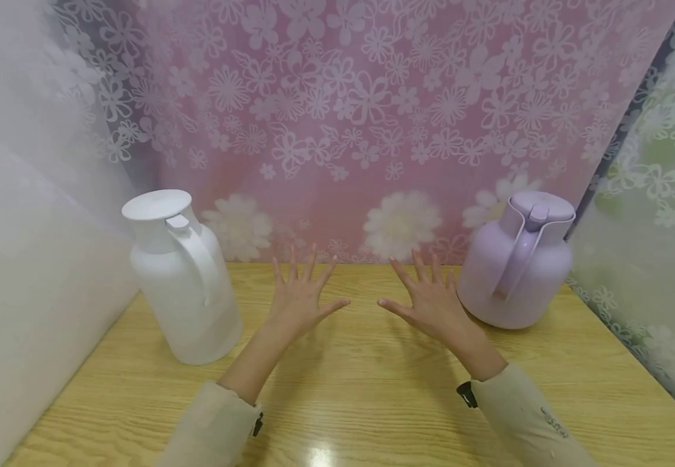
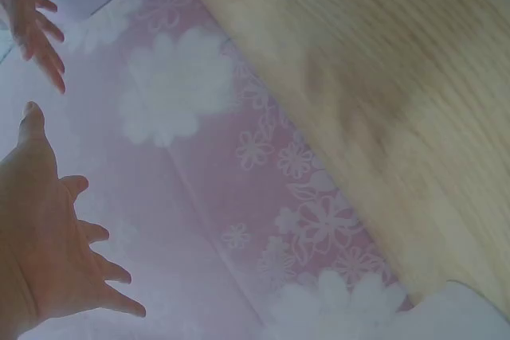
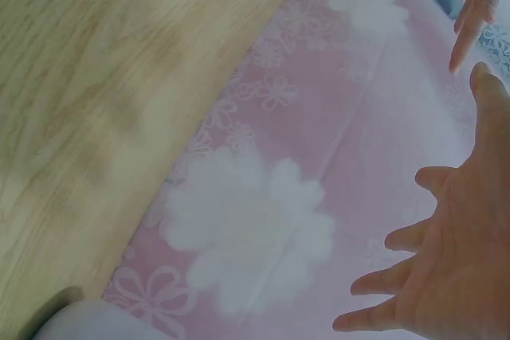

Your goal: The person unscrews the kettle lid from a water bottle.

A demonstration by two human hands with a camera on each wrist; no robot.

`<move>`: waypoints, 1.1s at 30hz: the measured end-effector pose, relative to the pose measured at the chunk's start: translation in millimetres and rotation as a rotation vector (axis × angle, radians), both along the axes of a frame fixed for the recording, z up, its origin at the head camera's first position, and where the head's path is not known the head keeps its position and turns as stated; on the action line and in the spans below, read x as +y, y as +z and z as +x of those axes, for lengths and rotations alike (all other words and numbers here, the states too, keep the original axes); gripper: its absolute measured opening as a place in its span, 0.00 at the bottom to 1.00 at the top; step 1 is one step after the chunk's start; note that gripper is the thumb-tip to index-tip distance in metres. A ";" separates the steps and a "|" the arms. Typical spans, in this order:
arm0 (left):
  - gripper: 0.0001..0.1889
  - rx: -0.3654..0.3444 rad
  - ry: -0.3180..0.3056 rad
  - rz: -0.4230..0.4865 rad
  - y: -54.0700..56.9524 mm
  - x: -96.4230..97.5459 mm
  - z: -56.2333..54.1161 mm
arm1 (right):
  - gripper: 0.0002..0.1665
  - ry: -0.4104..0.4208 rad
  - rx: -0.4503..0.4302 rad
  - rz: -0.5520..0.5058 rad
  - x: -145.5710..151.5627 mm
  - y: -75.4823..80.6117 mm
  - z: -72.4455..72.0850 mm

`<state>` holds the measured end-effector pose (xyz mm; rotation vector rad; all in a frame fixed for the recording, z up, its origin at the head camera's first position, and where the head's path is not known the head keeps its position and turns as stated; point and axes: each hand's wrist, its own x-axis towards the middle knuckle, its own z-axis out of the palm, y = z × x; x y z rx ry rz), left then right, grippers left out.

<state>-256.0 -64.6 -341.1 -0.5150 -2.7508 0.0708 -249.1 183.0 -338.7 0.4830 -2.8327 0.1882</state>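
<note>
My left hand [image 1: 299, 298] is held above the table with its fingers spread wide, holding nothing. To its left stands a white thermos jug [image 1: 188, 279], upright, its handle turned toward me. My right hand [image 1: 433, 305], likewise spread and bare, hovers beside a lilac thermos jug [image 1: 489, 259] on the right; its little-finger side overlaps the jug's edge in the head view, and I cannot tell whether they touch. In the left wrist view the left hand [image 2: 48, 236] shows its palm and parted fingers. The right hand [image 3: 454, 252] looks the same in the right wrist view.
Both jugs stand on a light wood-grain table [image 1: 349, 389]. A pink flowered curtain [image 1: 337, 130] hangs along the table's back edge. Pale wall coverings, a plain one [image 1: 39, 259] at left and a flowered one [image 1: 652, 259] at right, close in the sides.
</note>
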 end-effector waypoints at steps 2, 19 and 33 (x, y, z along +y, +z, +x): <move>0.43 0.028 -0.005 -0.006 3.9 -1.1 1.6 | 0.51 0.002 0.011 0.006 -1.7 2.2 0.0; 0.46 0.266 -0.144 0.251 58.3 -40.7 53.8 | 0.49 0.166 0.056 -0.120 -39.7 29.2 -0.3; 0.43 0.621 0.014 0.583 39.3 -148.3 71.5 | 0.49 0.464 0.031 -0.602 -114.6 -0.7 -24.2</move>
